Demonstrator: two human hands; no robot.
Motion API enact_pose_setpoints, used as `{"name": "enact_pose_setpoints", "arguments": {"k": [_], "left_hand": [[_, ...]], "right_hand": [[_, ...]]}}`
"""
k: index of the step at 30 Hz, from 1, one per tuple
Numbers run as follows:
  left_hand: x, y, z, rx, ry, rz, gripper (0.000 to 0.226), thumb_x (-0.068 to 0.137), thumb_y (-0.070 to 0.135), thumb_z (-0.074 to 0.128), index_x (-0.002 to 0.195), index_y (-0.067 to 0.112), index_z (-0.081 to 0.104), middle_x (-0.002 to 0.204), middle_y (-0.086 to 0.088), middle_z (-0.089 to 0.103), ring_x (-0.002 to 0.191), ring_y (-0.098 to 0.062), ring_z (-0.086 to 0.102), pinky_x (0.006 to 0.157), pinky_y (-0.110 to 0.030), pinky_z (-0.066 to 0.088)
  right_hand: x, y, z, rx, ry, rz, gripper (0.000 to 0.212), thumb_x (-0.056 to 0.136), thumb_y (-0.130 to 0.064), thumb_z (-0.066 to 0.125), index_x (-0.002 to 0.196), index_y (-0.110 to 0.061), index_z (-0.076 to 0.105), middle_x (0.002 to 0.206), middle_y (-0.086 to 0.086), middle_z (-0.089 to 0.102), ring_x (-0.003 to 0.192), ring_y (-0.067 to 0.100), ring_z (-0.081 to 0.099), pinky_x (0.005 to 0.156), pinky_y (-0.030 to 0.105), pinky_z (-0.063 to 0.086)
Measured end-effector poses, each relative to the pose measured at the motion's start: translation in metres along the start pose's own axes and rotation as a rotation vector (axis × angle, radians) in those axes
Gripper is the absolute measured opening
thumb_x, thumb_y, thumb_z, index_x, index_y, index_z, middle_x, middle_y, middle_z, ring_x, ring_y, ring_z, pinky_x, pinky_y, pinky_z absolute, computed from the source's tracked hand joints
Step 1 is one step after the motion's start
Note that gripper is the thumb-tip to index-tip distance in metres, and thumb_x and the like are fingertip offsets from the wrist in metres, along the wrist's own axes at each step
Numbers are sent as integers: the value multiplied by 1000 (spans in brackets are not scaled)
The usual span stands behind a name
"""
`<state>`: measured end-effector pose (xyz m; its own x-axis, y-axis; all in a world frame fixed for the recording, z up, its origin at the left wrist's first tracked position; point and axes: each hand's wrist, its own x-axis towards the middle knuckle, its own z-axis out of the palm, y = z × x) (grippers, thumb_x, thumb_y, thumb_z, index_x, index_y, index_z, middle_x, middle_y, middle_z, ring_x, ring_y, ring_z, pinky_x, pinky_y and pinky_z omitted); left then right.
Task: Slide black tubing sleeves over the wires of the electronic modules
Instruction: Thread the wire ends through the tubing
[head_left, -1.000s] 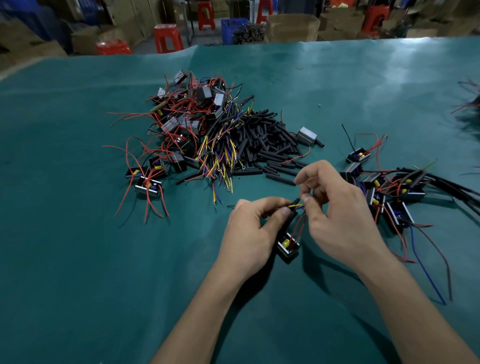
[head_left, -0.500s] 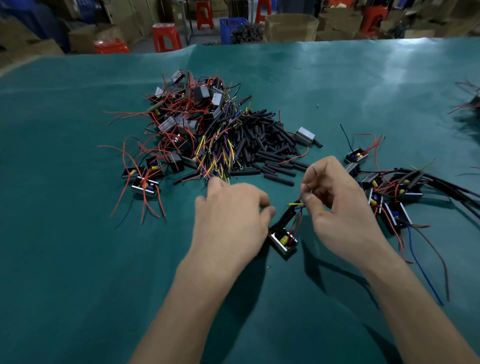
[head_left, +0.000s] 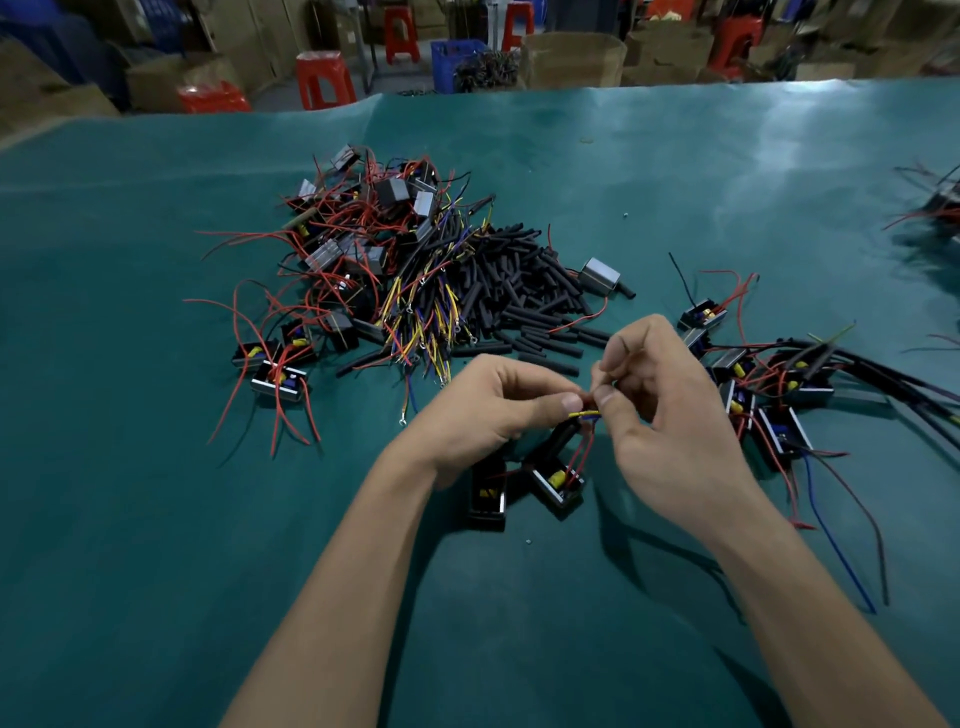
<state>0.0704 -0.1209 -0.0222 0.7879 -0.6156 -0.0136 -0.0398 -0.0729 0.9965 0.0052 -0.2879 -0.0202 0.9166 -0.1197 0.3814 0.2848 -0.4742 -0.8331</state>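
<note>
Pinching yellow wire (head_left: 586, 414) between left hand (head_left: 491, 410) and right hand (head_left: 670, 421), black sleeve (head_left: 563, 435) beneath, tubing pile (head_left: 524, 296) lying at 12 o'clock.

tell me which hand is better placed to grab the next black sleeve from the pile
Probably the left hand. The sleeve pile lies up and left of both hands, nearer the left, while the right hand pinches the yellow wire ends and should keep them.
</note>
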Motion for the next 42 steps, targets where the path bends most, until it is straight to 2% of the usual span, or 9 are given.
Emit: {"name": "enact_pose_setpoints", "arguments": {"k": [4, 7, 15, 22, 26, 33, 36, 40, 42], "left_hand": [[0, -4, 3, -64, 20, 11, 14, 92, -3, 65, 103, -1, 72, 72, 10, 75, 63, 10, 61, 59, -2, 41], [0, -10, 6, -96, 90, 30, 10, 91, -4, 66, 95, 1, 74, 75, 6, 76, 67, 6, 65, 61, -4, 44], [2, -15, 7, -92, 191, 105, 9, 90, -1, 68, 96, -1, 76, 84, -4, 76, 79, -5, 67, 77, -14, 50], [1, -13, 1, -136, 66, 73, 12, 94, -2, 62, 101, -5, 72, 67, 11, 72, 54, 9, 56, 55, -3, 39], [2, -13, -3, -93, 63, 7, 11, 94, 6, 66, 97, 6, 76, 71, 7, 70, 60, -3, 41, 54, -17, 30], [0, -12, -5, -95, 2, 23, 14, 92, 5, 68, 89, 17, 77, 72, 12, 73, 61, 7, 51, 57, -14, 35], [-1, -11, -3, -120, -23, 51, 15, 92, -3, 64, 91, 9, 73, 67, 14, 72, 58, 11, 58, 58, -3, 40], [-1, -12, -1, -104, 12, 70, 14, 91, -6, 64, 95, 4, 73, 61, 16, 69, 53, 11, 54, 55, -2, 38], [-1, -11, 0, -97, 12, 80, 16, 92, -7, 62, 100, 3, 71, 57, 19, 65, 50, 13, 52, 53, -1, 37]], "right_hand": [[1, -1, 1, 70, 10, 37, 48, 89, 11, 61, 87, -35, 47, 81, -2, 63, 72, 24, 60, 69, 48, 52], [2, 0, -4, 106, 55, 69, 44, 85, 6, 73, 83, -32, 50, 80, -2, 72, 70, 18, 67, 67, 38, 57], [1, -5, -15, 112, -1, 72, 36, 79, 2, 81, 83, -24, 57, 81, 4, 77, 68, 22, 76, 70, 42, 64], [-2, -15, -6, -69, 20, -41, 33, 82, -4, 82, 95, -28, 64, 84, -12, 75, 74, 13, 75, 66, 42, 63], [-6, -18, -3, -113, 32, -49, 30, 82, -2, 81, 100, -23, 69, 86, -14, 74, 73, 9, 75, 61, 39, 62], [-5, -19, -2, -180, 49, -122, 25, 83, 4, 78, 99, -14, 74, 88, -9, 76, 67, 5, 74, 61, 34, 62], [-3, -16, -1, -230, 37, -163, 28, 82, 6, 77, 99, -16, 75, 87, -9, 75, 68, 3, 73, 60, 24, 59], [3, -15, -6, -378, -49, -291, 31, 81, 8, 74, 103, -15, 78, 97, -6, 71, 74, 4, 69, 67, 9, 50], [6, -17, -9, -461, -103, -344, 26, 82, 6, 74, 97, -15, 80, 94, -4, 71, 75, 8, 67, 68, 17, 52]]}}
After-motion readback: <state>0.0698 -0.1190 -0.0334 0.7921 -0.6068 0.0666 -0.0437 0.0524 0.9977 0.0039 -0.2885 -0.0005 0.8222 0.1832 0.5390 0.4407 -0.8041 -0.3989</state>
